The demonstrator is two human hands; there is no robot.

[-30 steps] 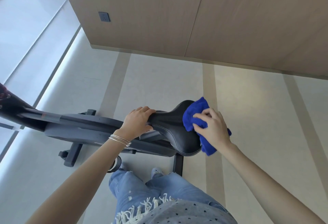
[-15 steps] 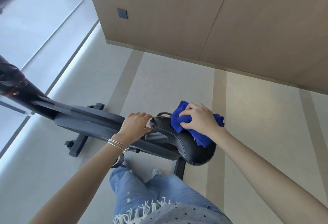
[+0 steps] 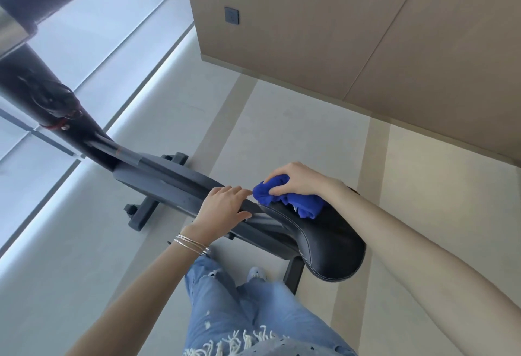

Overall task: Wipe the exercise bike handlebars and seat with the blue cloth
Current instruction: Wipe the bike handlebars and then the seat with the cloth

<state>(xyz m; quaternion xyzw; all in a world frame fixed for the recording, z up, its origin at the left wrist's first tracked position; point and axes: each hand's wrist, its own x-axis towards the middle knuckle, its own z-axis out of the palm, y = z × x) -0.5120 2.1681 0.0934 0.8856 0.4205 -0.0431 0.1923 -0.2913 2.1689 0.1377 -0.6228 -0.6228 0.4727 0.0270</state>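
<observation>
The black bike seat lies at centre right, its narrow nose pointing left. My right hand presses the bunched blue cloth onto the front half of the seat near the nose. My left hand grips the seat's nose, fingers curled over it, touching the cloth's edge. The handlebar crosses the top left corner, black with a silver section, on a dark post.
The grey bike frame runs from the post to the seat, with a floor stabiliser below. A wood-panelled wall with a grey socket stands behind. Windows fill the left. My jeans-clad legs are beside the seat post.
My right hand has slid the blue cloth from the seat's wide rear toward the nose, close to my left hand. The view has tilted up, bringing the handlebar into sight.
</observation>
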